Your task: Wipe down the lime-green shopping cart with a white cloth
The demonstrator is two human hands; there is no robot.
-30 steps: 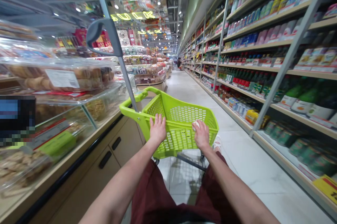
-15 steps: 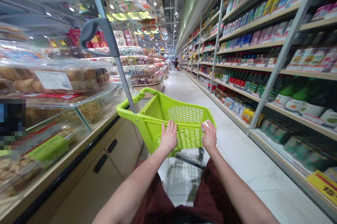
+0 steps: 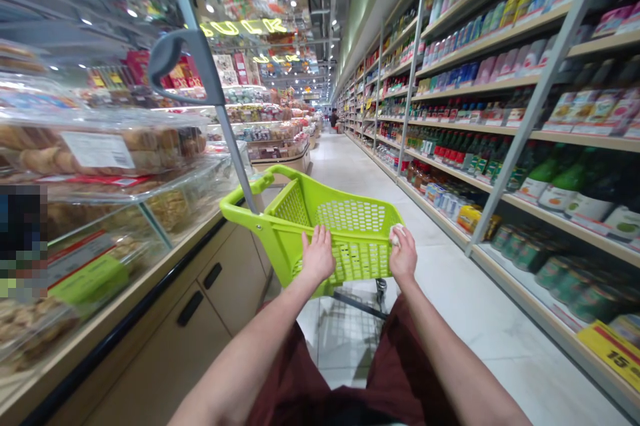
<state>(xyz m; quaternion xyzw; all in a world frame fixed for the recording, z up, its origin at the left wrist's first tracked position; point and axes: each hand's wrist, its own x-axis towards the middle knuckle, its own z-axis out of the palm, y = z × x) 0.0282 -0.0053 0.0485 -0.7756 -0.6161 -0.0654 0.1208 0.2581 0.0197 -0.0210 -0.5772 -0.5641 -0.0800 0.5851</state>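
Note:
In front of my legs stands a lime-green shopping cart (image 3: 300, 226) with perforated sides, turned sideways to me. My left hand (image 3: 318, 255) rests on its near side wall, fingers stretched out and pointing up over the rim. At the cart's right end, my right hand (image 3: 403, 254) is closed around a crumpled white cloth or tissue (image 3: 397, 234), pressed against the corner of the rim. A grey pole (image 3: 235, 153) with a looped grey handle (image 3: 216, 73) rises from the cart's left end. The cart's inside shows only in part.
A bakery display counter (image 3: 150, 339) with packaged bread (image 3: 95, 146) runs along my left. Shelves of bottles and cans (image 3: 550, 193) line the right side. The tiled aisle (image 3: 335, 153) stretches ahead, with a person (image 3: 333, 118) far down it.
My right hand has slid slightly right with the white cloth, round the cart's end corner. My left hand has shifted a little left along the near side. The cart stays nearly in place.

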